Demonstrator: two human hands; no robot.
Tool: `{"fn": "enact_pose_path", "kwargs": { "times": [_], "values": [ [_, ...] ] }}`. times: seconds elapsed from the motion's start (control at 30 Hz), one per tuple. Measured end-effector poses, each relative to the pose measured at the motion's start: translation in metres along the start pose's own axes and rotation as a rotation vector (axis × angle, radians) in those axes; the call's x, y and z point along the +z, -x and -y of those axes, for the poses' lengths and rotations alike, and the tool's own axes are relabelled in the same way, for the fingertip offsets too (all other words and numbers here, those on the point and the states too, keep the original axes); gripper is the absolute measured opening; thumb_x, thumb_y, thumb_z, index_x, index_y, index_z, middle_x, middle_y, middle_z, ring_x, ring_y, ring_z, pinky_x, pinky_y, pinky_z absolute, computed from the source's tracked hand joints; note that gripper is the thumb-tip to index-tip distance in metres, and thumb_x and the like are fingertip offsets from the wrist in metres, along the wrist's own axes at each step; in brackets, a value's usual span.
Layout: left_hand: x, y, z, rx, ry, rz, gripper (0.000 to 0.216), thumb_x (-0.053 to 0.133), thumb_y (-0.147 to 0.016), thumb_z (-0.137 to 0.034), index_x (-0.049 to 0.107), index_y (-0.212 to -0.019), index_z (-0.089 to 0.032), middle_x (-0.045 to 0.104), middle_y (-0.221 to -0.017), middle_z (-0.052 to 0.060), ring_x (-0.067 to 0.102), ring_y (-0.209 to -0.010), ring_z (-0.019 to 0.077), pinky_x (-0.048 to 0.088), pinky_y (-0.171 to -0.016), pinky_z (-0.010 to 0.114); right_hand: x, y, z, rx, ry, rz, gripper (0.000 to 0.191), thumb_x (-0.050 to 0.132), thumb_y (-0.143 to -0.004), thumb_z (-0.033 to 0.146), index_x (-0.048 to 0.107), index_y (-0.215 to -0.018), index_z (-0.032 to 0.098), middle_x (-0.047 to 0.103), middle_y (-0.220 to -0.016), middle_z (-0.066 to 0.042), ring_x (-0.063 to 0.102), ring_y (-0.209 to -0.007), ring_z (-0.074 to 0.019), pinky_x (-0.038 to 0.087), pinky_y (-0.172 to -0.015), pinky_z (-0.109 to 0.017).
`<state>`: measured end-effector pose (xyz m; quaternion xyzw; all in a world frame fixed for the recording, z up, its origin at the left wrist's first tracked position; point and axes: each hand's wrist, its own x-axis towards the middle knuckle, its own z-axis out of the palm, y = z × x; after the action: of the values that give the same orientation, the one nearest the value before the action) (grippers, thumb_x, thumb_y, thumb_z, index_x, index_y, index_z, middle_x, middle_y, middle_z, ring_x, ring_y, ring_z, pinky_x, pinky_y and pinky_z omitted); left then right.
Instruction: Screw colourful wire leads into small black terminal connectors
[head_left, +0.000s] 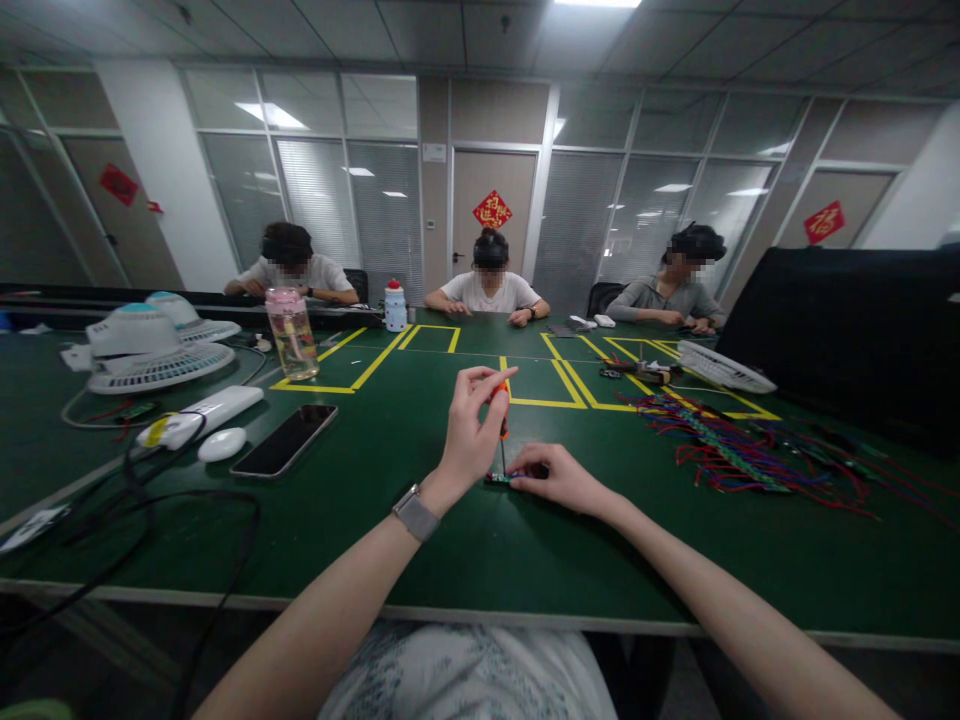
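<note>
An upright screwdriver (504,432) with an orange-red handle is in my left hand (478,418), gripped near the top between thumb and fingers. Its thin shaft points straight down to a small green circuit board (498,479) lying on the green table (420,570). My right hand (551,476) is closed on the board's right end, its fingertips covering that part. Whether the screwdriver's tip sits in a screw is too small to tell. On my left wrist is a watch (417,513).
Left of my hands lie a phone (286,440), a white mouse-like object (222,445) and black cables (247,510). A drink bottle (292,335) and white fans (157,355) stand beyond. Wired circuit boards (739,445) spread at right. Three people sit across the table.
</note>
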<state>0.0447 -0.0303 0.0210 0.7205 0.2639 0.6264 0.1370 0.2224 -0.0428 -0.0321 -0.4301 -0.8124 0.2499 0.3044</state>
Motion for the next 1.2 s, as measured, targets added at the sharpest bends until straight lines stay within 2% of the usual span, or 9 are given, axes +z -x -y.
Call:
{"fn": "enact_pose_path", "kwargs": {
  "times": [0.07, 0.17, 0.3, 0.43, 0.6, 0.7, 0.83, 1.0, 1.2],
  "values": [
    [0.001, 0.001, 0.003, -0.015, 0.054, 0.019, 0.035, 0.04, -0.097, -0.023, 0.059, -0.125, -0.024, 0.054, -0.123, 0.008, 0.054, -0.116, 0.0187, 0.045, -0.1, 0.035, 0.0, 0.0, 0.0, 0.0, 0.003, 0.003, 0.018, 0.07, -0.078, 0.028, 0.075, -0.089, 0.016, 0.065, -0.078, -0.004, 0.057, -0.069, -0.0142, 0.046, -0.066, -0.027],
    [0.003, 0.002, 0.008, -0.063, 0.136, 0.044, 0.037, 0.037, -0.098, -0.024, 0.054, -0.131, -0.023, 0.055, -0.131, 0.009, 0.056, -0.117, 0.0199, 0.05, -0.096, 0.036, 0.0, 0.0, 0.0, 0.007, 0.005, 0.004, 0.018, 0.07, -0.078, 0.028, 0.075, -0.09, 0.016, 0.066, -0.079, -0.004, 0.057, -0.069, -0.0141, 0.046, -0.066, -0.027],
    [0.004, 0.003, 0.009, -0.111, 0.174, 0.025, 0.035, 0.041, -0.097, -0.025, 0.056, -0.128, -0.022, 0.061, -0.124, 0.009, 0.062, -0.109, 0.0193, 0.055, -0.086, 0.031, 0.0, -0.001, -0.001, 0.003, 0.01, 0.006, 0.018, 0.07, -0.078, 0.028, 0.076, -0.09, 0.016, 0.066, -0.079, -0.004, 0.057, -0.069, -0.0142, 0.046, -0.066, -0.027],
    [0.003, 0.001, 0.006, -0.099, 0.141, -0.007, 0.029, 0.05, -0.092, -0.023, 0.063, -0.119, -0.021, 0.065, -0.111, 0.007, 0.064, -0.096, 0.0165, 0.055, -0.076, 0.026, 0.0, 0.0, -0.001, -0.002, 0.009, 0.001, 0.018, 0.07, -0.078, 0.029, 0.075, -0.089, 0.016, 0.066, -0.079, -0.004, 0.057, -0.069, -0.014, 0.046, -0.066, -0.026],
    [0.0, 0.0, -0.002, -0.034, 0.01, -0.046, 0.019, 0.061, -0.087, -0.027, 0.069, -0.104, -0.022, 0.058, -0.093, 0.003, 0.058, -0.085, 0.0134, 0.051, -0.071, 0.023, 0.001, -0.001, -0.005, -0.009, 0.007, -0.004, 0.018, 0.07, -0.078, 0.03, 0.075, -0.089, 0.016, 0.066, -0.079, -0.004, 0.057, -0.069, -0.0141, 0.045, -0.065, -0.026],
    [-0.001, 0.0, -0.003, -0.019, -0.049, -0.068, 0.022, 0.051, -0.093, -0.026, 0.07, -0.103, -0.022, 0.053, -0.095, 0.004, 0.057, -0.088, 0.0135, 0.049, -0.078, 0.025, 0.002, -0.001, -0.007, -0.013, 0.003, -0.004, 0.019, 0.07, -0.078, 0.029, 0.075, -0.09, 0.015, 0.065, -0.078, -0.004, 0.057, -0.068, -0.0142, 0.045, -0.065, -0.027],
    [0.0, 0.0, 0.003, -0.021, 0.023, -0.012, 0.033, 0.038, -0.097, -0.021, 0.062, -0.12, -0.022, 0.057, -0.115, 0.007, 0.057, -0.107, 0.0167, 0.047, -0.093, 0.031, 0.002, -0.001, -0.008, -0.016, 0.006, 0.0, 0.02, 0.069, -0.078, 0.029, 0.076, -0.091, 0.016, 0.064, -0.078, -0.004, 0.057, -0.07, -0.0146, 0.045, -0.066, -0.027],
    [0.004, 0.002, 0.01, -0.086, 0.106, -0.005, 0.033, 0.04, -0.097, -0.023, 0.057, -0.125, -0.021, 0.059, -0.125, 0.008, 0.06, -0.109, 0.0184, 0.052, -0.088, 0.031, 0.002, -0.001, -0.006, -0.007, 0.005, -0.001, 0.02, 0.07, -0.078, 0.029, 0.076, -0.091, 0.015, 0.064, -0.077, -0.004, 0.057, -0.07, -0.0146, 0.045, -0.066, -0.027],
    [0.004, 0.001, 0.003, -0.043, 0.045, -0.06, 0.024, 0.059, -0.089, -0.024, 0.065, -0.111, -0.02, 0.065, -0.104, 0.006, 0.062, -0.092, 0.0155, 0.053, -0.075, 0.026, 0.002, -0.001, -0.006, -0.01, -0.007, -0.002, 0.019, 0.07, -0.078, 0.029, 0.075, -0.09, 0.015, 0.064, -0.078, -0.004, 0.056, -0.069, -0.0143, 0.045, -0.066, -0.027]
  ]
}}
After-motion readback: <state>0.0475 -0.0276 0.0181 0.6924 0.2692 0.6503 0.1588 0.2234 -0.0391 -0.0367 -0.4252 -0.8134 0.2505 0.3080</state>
